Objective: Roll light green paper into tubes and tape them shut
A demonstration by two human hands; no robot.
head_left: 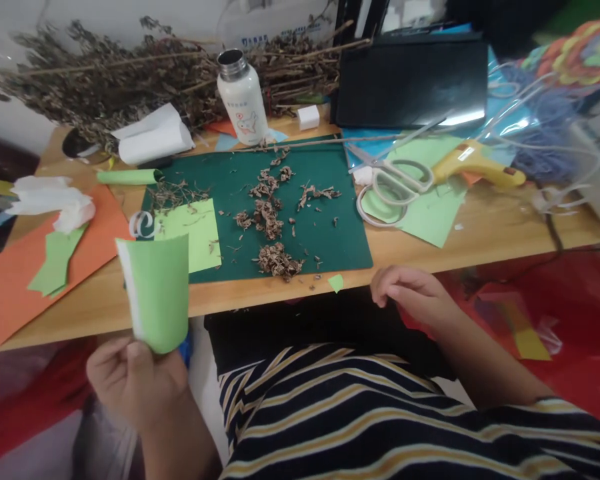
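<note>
My left hand [133,380] is closed round the bottom of a curled sheet of light green paper [156,293], held upright in front of the table's near edge. My right hand [410,293] rests at the table's front edge with its fingers curled loosely; nothing shows in it. On the table lies a dark green cutting mat [325,227] strewn with dried plant bits [273,233], and a flat light green sheet [193,230] lies on the mat's left part.
White scissors [395,180] and a yellow glue gun [475,163] lie on green paper to the right. A white bottle [243,97], dried branches [105,80], a black tablet [410,80], orange paper [25,273] and white tissue [55,200] surround the mat.
</note>
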